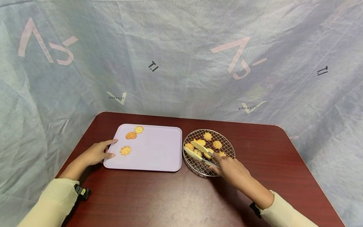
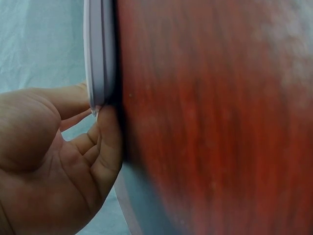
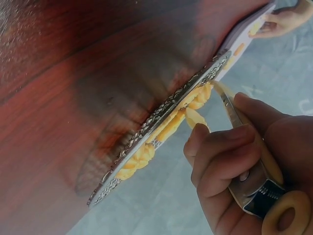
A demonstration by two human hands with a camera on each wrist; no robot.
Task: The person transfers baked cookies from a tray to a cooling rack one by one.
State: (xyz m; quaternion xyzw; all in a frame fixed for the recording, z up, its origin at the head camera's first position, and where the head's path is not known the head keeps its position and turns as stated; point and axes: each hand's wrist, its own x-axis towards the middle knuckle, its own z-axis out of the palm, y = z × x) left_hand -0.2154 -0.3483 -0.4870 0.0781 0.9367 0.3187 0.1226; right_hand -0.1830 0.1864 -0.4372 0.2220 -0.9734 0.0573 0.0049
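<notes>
My left hand [image 1: 97,153] pinches the left edge of a pale lilac tray [image 1: 154,151], thumb and fingertips at its rim in the left wrist view. Three cookies lie on the tray's left part: a flower-shaped one [image 1: 125,150], a brown pretzel-like one [image 1: 131,135] and a ring-shaped one [image 1: 139,130]. With curled fingers my right hand [image 1: 231,170] grips a pair of tongs [image 1: 193,154] with cream tips and metal arms. Their spread tips are low over several cookies [image 1: 217,144] on a round wire rack [image 1: 195,165].
The rack stands just right of the tray on a dark red wooden table [image 1: 158,195]. A printed grey cloth [image 1: 181,63] hangs behind the table and along both sides. Each wrist bears a black strap [image 1: 82,191].
</notes>
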